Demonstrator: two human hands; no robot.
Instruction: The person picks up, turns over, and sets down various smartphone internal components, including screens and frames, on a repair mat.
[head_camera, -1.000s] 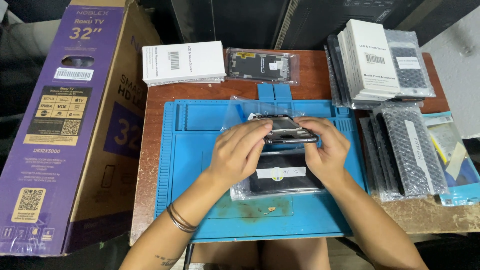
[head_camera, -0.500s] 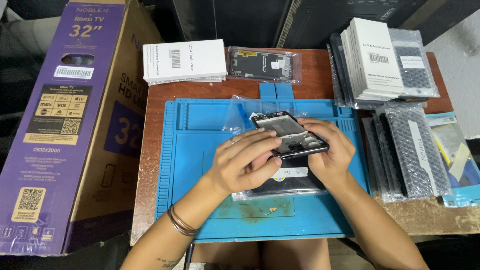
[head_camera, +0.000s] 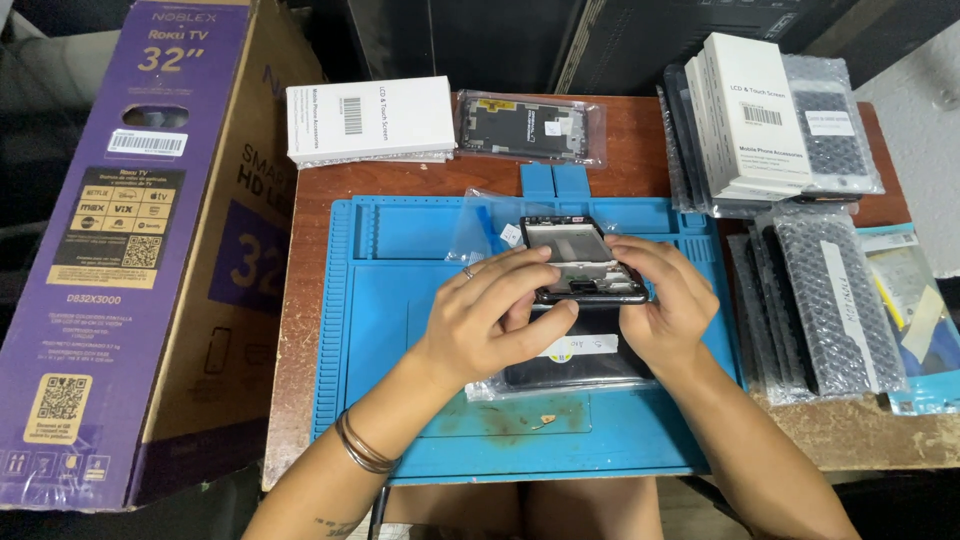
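Both hands hold a black phone screen assembly (head_camera: 575, 252) above the blue work mat (head_camera: 400, 260), its metal-backed inner side facing up. My left hand (head_camera: 490, 315) grips its near left edge, fingers curled over the frame. On the right side, my right hand (head_camera: 665, 295) clasps the part. Under the hands lies a clear plastic bag (head_camera: 570, 365) with a dark part and a white label inside. Another clear bag (head_camera: 480, 225) lies crumpled on the mat just left of the assembly.
A large purple TV carton (head_camera: 130, 250) stands at the left of the wooden table (head_camera: 300, 300). White boxes (head_camera: 370, 120), a bagged phone part (head_camera: 530, 128), more white boxes (head_camera: 750, 115) and bubble-wrapped screens (head_camera: 830, 300) line the back and right.
The screen assembly has been lifted and turned from lying crosswise to pointing away from me. My left hand has shifted lower along its near edge.
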